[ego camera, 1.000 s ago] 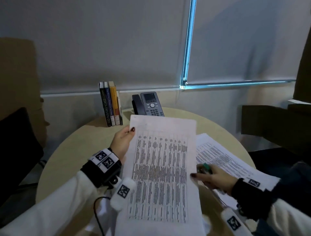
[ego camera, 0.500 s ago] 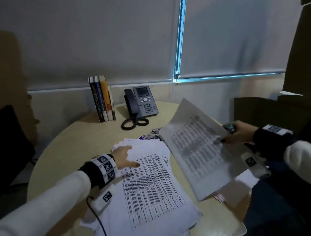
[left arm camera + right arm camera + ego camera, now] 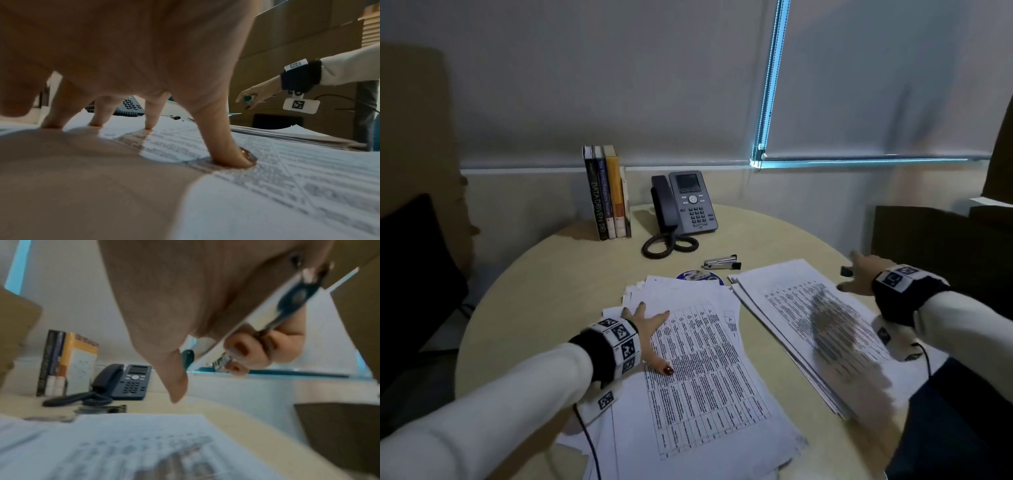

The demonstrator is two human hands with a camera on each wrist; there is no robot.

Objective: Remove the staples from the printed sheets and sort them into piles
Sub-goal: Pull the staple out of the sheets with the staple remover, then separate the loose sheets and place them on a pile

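Observation:
Two piles of printed sheets lie on the round table (image 3: 571,281). My left hand (image 3: 650,325) presses flat on the left pile (image 3: 709,377), fingers spread; the left wrist view shows the fingertips (image 3: 149,125) and thumb on the paper. Over the far edge of the right pile (image 3: 791,291) hovers my right hand (image 3: 858,274). Its fingers are curled round a teal and metal staple remover (image 3: 294,300), also visible as the staple remover (image 3: 247,98) from the left wrist. A loose sheet (image 3: 839,346), blurred by motion, lies over the right pile.
A black and silver stapler (image 3: 722,263) and a blue disc (image 3: 698,275) lie behind the piles. Further back stand a desk phone (image 3: 688,205) with a coiled cord and three books (image 3: 606,192). Dark boxes (image 3: 935,246) stand right of the table.
A second ago both hands held one sheet up. The right hand carried it right and let it go over the right pile. The left hand came down flat on the left pile.

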